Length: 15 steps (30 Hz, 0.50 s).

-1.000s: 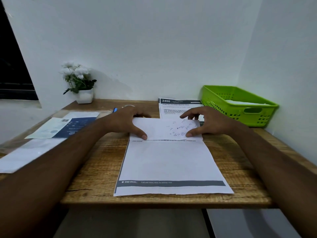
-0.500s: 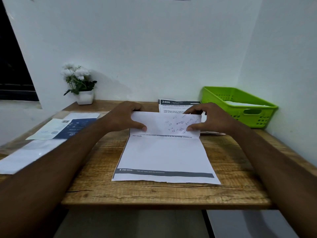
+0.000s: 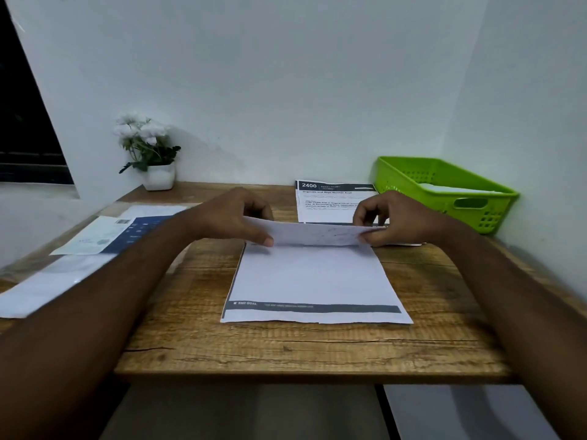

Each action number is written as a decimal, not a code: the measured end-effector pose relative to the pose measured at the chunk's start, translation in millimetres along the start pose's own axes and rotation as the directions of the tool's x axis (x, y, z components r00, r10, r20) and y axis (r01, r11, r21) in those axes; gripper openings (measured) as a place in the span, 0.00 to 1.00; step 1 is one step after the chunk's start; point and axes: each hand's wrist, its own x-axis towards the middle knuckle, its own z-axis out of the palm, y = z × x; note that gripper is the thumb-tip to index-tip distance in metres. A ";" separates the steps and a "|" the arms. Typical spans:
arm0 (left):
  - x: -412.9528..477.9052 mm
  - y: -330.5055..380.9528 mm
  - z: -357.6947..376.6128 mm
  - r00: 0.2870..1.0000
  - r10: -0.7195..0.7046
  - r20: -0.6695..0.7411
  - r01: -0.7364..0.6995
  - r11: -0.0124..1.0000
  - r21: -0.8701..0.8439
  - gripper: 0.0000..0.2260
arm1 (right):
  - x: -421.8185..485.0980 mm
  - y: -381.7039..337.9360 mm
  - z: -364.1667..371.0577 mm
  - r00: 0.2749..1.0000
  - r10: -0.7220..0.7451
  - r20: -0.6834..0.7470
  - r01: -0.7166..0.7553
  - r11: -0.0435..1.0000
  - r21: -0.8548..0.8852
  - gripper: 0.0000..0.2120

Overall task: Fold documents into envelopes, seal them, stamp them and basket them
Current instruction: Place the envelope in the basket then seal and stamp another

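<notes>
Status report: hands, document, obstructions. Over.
Hands: left hand, right hand, each pinching a flap corner. Task item: document, top flap folded over, held raised, rest flat on desk. Another printed sheet just behind.

You can read "END GOAL" at the foot of the document point(image 3: 314, 281) and "2400" heading the far sheet point(image 3: 330, 201).

I see the sheet point(image 3: 313, 281) flat mid-table, far edge folded up toward me. Second sheet point(image 3: 330, 198) lies behind it. Green basket point(image 3: 503, 206) far right holds white paper.
</notes>
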 end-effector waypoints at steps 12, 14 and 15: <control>-1.8 1.1 -5.2 0.929 -0.038 0.368 0.055 0.998 -0.035 0.30 | -5.1 -12.7 -0.8 0.987 0.033 0.157 -0.026 0.999 -0.047 0.10; -0.6 0.6 -2.6 0.935 -0.050 0.351 0.059 0.998 -0.016 0.26 | -5.6 -14.3 -1.7 0.983 0.025 0.184 -0.017 0.999 -0.047 0.13; 0.1 0.1 -1.5 0.937 -0.053 0.345 0.061 0.998 -0.013 0.25 | -5.6 -14.5 -1.9 0.980 0.023 0.196 -0.015 0.999 -0.045 0.14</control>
